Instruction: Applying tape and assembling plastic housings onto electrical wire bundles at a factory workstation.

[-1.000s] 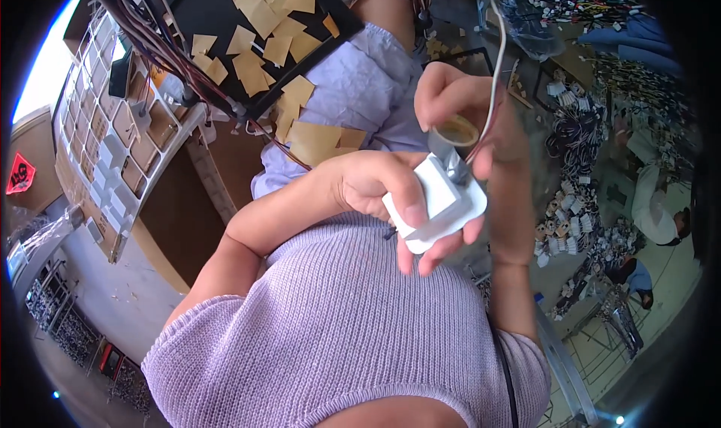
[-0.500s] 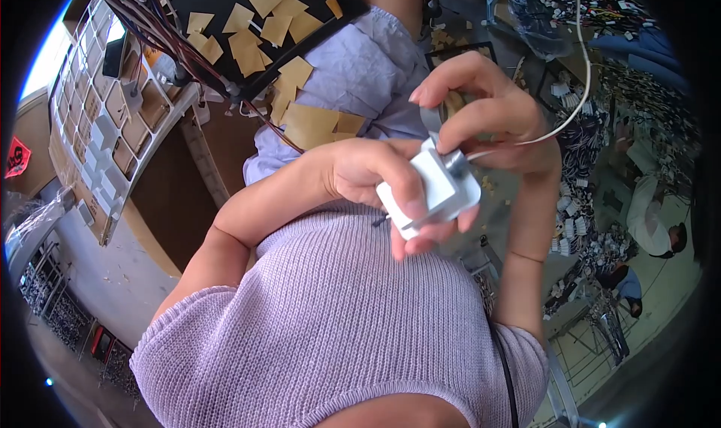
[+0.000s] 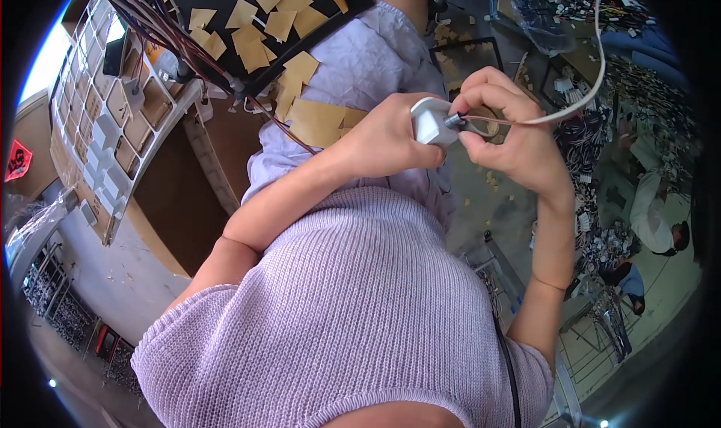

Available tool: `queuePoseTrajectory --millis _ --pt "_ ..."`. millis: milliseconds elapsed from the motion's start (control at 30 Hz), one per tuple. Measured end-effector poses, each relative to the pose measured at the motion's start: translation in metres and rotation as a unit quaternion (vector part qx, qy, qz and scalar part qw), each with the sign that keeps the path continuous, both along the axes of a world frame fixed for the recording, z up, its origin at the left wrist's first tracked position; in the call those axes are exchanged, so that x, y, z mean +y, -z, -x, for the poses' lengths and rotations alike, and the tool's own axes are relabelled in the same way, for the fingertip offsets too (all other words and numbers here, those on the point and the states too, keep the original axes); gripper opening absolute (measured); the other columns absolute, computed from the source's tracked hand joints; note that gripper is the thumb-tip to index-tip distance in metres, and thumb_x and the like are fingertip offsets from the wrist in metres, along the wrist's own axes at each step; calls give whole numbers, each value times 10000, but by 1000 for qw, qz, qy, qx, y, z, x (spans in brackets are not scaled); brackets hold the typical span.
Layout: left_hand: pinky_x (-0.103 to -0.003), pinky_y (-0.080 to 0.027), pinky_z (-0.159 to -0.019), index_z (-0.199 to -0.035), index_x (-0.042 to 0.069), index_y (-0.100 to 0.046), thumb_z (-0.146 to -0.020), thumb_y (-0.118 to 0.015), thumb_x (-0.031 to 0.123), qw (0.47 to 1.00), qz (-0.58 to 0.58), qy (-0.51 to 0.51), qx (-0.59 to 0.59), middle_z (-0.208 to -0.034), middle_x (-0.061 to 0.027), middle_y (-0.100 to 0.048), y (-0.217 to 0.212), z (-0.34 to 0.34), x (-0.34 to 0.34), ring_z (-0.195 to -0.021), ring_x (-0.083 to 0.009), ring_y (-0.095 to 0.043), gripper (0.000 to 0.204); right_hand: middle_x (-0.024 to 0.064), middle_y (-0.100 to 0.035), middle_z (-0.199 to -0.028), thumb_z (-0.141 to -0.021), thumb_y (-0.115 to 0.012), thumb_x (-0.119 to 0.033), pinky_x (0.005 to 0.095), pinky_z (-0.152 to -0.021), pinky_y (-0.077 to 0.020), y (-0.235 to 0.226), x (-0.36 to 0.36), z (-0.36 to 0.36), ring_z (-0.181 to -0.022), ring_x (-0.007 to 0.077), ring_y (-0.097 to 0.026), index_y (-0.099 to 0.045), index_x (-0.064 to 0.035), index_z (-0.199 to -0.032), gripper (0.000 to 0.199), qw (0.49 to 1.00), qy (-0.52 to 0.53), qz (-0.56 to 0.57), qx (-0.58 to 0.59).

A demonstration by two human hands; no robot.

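Over my lap, my left hand [image 3: 394,135] is closed round a white plastic housing [image 3: 430,125]. A silver wrapped piece [image 3: 454,119] sticks out of the housing's right side. From it a thin reddish lead runs into a white cable [image 3: 567,113], which rises toward the upper right. My right hand [image 3: 518,128] is closed in a pinch at the silver piece, thumb below and index finger above, with the cable passing across the fingers. A pale ring-shaped thing, perhaps a tape roll [image 3: 492,130], shows inside the curl of those fingers, partly hidden.
Brown paper pieces [image 3: 279,24] lie on a black tray [image 3: 218,11] and on my lap. At left, a white wire rack [image 3: 154,139] bears grey-white blocks [image 3: 105,161] and a phone [image 3: 114,56]. Cables and connectors [image 3: 601,240] are heaped at right; two people [image 3: 652,218] are beyond.
My left hand has turned over and lifted the white housing upward. My right hand has come down slightly, its pinch now at the silver piece and cable. The silver strip no longer stands up.
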State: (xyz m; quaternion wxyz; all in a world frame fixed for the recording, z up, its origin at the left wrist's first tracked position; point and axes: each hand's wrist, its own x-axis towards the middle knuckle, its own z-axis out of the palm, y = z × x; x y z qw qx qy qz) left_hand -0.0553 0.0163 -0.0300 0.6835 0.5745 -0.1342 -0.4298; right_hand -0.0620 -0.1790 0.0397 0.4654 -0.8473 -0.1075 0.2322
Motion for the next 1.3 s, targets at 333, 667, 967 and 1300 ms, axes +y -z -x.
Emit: queuePoseTrajectory --millis 333,667,967,1300 --pt "-316 -495 -753 -1117 23 -578 -691 -702 74 866 -269 -195 -373 -976 -124 -643 10 6 -12 -886 -226 -640 446 108 -622 -1032 -812 -755 -263 275 -852 -482 3 19 31 -909 144 -605 -534 86 -1202 568 928 215 -231 198" --pt "-479 -616 -610 -1259 -90 -410 -765 -535 72 640 442 274 566 -943 -270 -579 16 12 -10 -765 -393 -657 535 38 -490 -1046 -651 -842 -447 261 -881 -387 42 16 11 -978 102 -473 -516 -17 -1259 813 883 88 -449 101" --pt "-446 -594 -556 -1225 -161 -349 -745 -553 156 492 527 373 584 -834 -213 -506 17 27 -20 -726 -391 -625 611 65 -555 -789 -651 -797 -422 227 -593 -366 65 29 -26 -696 110 -501 -614 -1 -920 532 823 -154 -539 97" --pt "-400 -556 -528 -1210 -143 -370 -732 -576 157 487 534 362 589 -796 -178 -497 11 24 -13 -651 -318 -605 601 149 -500 -1091 -767 -771 -225 274 -776 -426 89 23 -41 -890 178 -522 -640 -81 -943 262 817 -209 -536 -32"
